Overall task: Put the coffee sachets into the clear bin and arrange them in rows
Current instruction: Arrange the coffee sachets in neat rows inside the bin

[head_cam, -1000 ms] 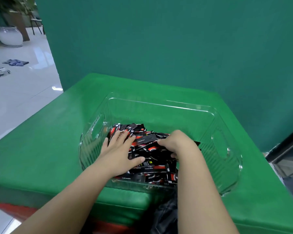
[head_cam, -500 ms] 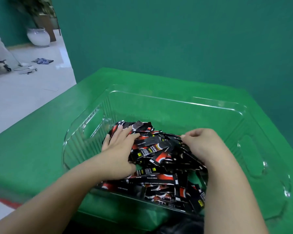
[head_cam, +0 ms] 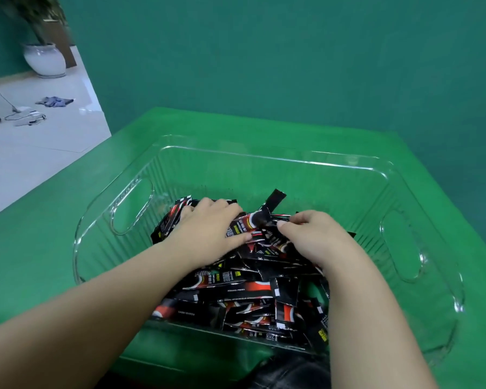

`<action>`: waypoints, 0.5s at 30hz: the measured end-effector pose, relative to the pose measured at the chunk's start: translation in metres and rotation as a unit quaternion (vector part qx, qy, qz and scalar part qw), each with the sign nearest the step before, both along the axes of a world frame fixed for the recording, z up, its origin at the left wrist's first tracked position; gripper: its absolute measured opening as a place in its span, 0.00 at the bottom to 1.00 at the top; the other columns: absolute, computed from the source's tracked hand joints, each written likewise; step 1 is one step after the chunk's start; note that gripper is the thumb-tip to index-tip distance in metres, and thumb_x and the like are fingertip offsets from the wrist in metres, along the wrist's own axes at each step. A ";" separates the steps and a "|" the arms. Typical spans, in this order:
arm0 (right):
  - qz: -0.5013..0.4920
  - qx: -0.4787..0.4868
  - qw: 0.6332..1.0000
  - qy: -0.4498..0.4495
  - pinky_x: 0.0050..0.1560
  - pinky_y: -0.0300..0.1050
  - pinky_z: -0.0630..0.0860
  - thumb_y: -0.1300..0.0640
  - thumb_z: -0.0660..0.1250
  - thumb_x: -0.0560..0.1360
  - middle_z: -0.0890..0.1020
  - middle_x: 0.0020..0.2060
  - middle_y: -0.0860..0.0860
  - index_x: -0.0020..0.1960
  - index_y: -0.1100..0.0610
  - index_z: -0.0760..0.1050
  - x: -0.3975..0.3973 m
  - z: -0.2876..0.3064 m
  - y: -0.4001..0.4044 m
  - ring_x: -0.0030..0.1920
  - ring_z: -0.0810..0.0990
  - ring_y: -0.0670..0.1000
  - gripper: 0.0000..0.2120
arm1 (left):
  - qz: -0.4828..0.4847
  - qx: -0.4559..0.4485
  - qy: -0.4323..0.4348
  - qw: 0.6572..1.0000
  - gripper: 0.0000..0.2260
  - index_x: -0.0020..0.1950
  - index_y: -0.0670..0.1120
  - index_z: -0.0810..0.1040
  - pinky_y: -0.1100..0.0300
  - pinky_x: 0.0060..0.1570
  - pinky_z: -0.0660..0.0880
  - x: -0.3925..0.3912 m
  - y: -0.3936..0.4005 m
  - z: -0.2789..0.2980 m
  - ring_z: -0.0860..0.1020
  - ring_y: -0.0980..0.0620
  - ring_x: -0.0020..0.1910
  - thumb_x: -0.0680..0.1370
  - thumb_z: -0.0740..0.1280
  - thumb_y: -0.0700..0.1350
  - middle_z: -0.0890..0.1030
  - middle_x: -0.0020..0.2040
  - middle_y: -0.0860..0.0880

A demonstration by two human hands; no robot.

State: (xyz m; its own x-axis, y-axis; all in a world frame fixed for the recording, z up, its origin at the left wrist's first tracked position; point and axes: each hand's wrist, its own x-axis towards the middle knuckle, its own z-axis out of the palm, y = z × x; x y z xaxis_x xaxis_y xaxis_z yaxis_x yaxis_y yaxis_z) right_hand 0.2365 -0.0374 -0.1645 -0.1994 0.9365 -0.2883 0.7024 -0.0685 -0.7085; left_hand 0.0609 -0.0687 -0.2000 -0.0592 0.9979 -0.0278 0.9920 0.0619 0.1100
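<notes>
Where the clear bin (head_cam: 267,158) sits on the green table (head_cam: 40,248), its near half holds a loose, unsorted heap of black-and-red coffee sachets (head_cam: 236,290). Left hand (head_cam: 208,231): fingers curled, pressing on the heap's far-left part. Right hand (head_cam: 314,237): thumb and fingers pinching sachets at the heap's far middle.

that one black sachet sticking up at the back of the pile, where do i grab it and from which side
Pinch the upturned sachet at its free top end, coming from above and the far side. It tilts up clear of the heap of coffee sachets in the clear bin, so its flat faces are exposed there; its lower end is buried near the right hand.
</notes>
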 end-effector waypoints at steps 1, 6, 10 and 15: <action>0.003 0.000 1.000 -0.001 0.59 0.47 0.69 0.47 0.63 0.76 0.78 0.50 0.52 0.59 0.53 0.75 0.000 0.000 0.000 0.59 0.74 0.56 0.15 | 0.017 0.025 0.002 1.000 0.18 0.62 0.52 0.70 0.48 0.61 0.65 0.000 0.001 0.002 0.70 0.48 0.60 0.78 0.58 0.62 0.74 0.50 0.54; 0.014 -0.004 1.000 0.007 0.60 0.46 0.67 0.46 0.62 0.77 0.76 0.61 0.52 0.67 0.53 0.70 0.000 -0.005 0.001 0.63 0.72 0.55 0.21 | 0.092 0.078 -0.017 0.993 0.19 0.65 0.49 0.70 0.51 0.60 0.67 -0.012 -0.001 0.007 0.75 0.52 0.42 0.80 0.58 0.58 0.74 0.37 0.55; 0.009 0.001 1.000 0.007 0.60 0.45 0.67 0.46 0.63 0.76 0.75 0.64 0.52 0.67 0.53 0.70 0.000 -0.007 0.003 0.64 0.72 0.55 0.22 | 0.168 0.075 -0.051 0.982 0.20 0.69 0.49 0.67 0.50 0.63 0.68 -0.024 -0.009 0.010 0.78 0.52 0.35 0.79 0.61 0.55 0.80 0.35 0.51; 0.007 0.012 1.000 0.010 0.56 0.43 0.67 0.46 0.63 0.76 0.75 0.63 0.52 0.67 0.53 0.71 -0.001 -0.008 0.003 0.61 0.73 0.53 0.21 | 0.246 -0.002 -0.048 0.968 0.18 0.60 0.40 0.70 0.47 0.68 0.64 -0.017 -0.013 0.017 0.65 0.41 0.66 0.75 0.69 0.48 0.64 0.67 0.41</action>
